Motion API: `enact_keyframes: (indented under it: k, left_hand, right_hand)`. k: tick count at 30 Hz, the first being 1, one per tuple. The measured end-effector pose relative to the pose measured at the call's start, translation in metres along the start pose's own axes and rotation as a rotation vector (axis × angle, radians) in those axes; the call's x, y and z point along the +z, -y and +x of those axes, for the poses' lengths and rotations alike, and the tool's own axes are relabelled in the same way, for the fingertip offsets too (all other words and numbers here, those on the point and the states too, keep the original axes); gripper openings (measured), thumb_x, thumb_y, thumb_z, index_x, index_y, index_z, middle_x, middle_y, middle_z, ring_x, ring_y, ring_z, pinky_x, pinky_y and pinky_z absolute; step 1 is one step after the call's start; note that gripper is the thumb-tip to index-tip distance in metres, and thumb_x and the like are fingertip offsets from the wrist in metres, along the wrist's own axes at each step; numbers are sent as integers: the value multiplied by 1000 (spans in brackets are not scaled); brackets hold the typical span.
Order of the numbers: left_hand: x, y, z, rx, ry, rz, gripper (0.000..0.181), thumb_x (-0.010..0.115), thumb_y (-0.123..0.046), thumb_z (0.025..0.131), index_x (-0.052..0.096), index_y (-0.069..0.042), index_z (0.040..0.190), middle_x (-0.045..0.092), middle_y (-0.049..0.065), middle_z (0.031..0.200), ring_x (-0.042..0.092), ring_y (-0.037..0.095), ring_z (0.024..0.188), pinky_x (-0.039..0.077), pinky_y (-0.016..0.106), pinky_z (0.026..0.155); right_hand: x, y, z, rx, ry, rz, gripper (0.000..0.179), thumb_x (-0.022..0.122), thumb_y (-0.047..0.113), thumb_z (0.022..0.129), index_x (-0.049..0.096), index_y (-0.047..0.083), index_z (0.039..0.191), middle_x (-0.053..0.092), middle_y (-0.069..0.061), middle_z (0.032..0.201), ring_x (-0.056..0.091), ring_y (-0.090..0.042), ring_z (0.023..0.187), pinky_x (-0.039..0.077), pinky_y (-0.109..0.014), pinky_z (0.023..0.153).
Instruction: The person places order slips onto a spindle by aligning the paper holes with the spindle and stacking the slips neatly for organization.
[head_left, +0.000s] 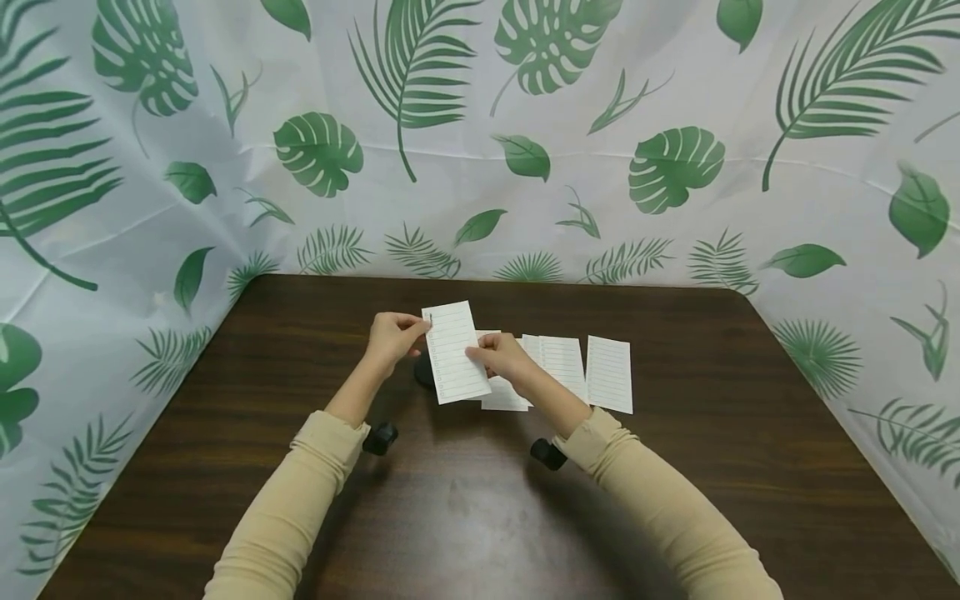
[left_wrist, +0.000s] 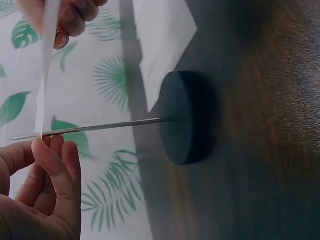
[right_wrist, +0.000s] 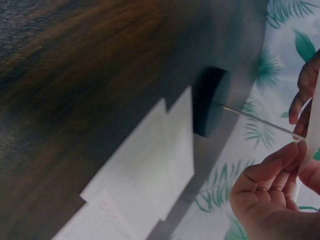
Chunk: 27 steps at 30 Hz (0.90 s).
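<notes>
A lined white paper slip (head_left: 456,354) is held up above the table by both hands. My left hand (head_left: 392,340) pinches its upper left corner, and my right hand (head_left: 504,358) grips its right edge between thumb and fingers. Below stands a bill spike with a round black base (left_wrist: 180,120) and a thin metal rod (left_wrist: 110,126). In the left wrist view the rod's tip reaches past the paper's corner, right at the left fingertips. The head view has the base mostly hidden behind the slip.
More lined slips lie on the dark wooden table (head_left: 465,517): one at the right (head_left: 609,375), some overlapping ones (head_left: 561,362) beside it, and one partly under the right hand (head_left: 506,398). A leaf-patterned curtain (head_left: 450,192) hangs behind the table.
</notes>
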<state>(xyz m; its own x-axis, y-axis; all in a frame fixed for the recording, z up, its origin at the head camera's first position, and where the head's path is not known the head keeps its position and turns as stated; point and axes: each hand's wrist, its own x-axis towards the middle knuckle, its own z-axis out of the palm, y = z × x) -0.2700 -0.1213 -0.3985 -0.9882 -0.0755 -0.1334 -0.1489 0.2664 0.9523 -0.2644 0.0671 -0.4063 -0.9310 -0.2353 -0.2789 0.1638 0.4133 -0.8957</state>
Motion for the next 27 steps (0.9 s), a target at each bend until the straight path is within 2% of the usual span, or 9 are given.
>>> enact_keyframes:
  k: [5,10,13,19,22,27]
  left_hand:
    - [4,13,5,1,-1,56,25,62,-14,90,68,7,104,65,21,97,57,12,64,54,19,52]
    - [7,29,9,-16,-25,109,24,64,-14,88,70,7,98,65,12,84,55,10,64,53,17,50]
    - [10,36,11,-38,-33,146,23,66,-14,86,71,5,96,65,11,84,52,9,63,53,16,49]
    - [14,45,15,-49,-48,289,21,70,-16,82,73,2,91,67,17,103,53,11,59,54,19,50]
    - [16,48,15,-37,-54,364,20,71,-17,82,74,2,88,69,18,99,54,9,54,51,18,48]
    - [19,53,15,-27,-70,461,16,72,-18,80,74,-2,84,72,13,87,53,7,45,45,17,44]
  right_hand:
    - [3,-10,4,12,-2,-27,19,56,14,94,61,-4,89,53,2,69,47,-9,60,47,-21,58]
    - [6,-21,8,38,21,-50,19,56,13,94,62,-5,91,46,3,62,41,-8,56,45,-19,56]
    - [6,-27,9,59,22,-70,21,57,12,93,65,-7,96,46,2,60,41,-8,55,42,-17,52]
    - [7,-39,13,43,18,-117,19,61,10,89,67,-8,87,48,2,53,44,-8,49,33,-15,44]
    - [9,-45,16,25,8,-166,19,64,9,87,68,-9,85,49,3,52,43,-7,46,34,-14,43]
    - [12,-48,17,1,3,-247,20,66,10,85,69,-9,79,49,3,50,44,-7,44,37,-14,41]
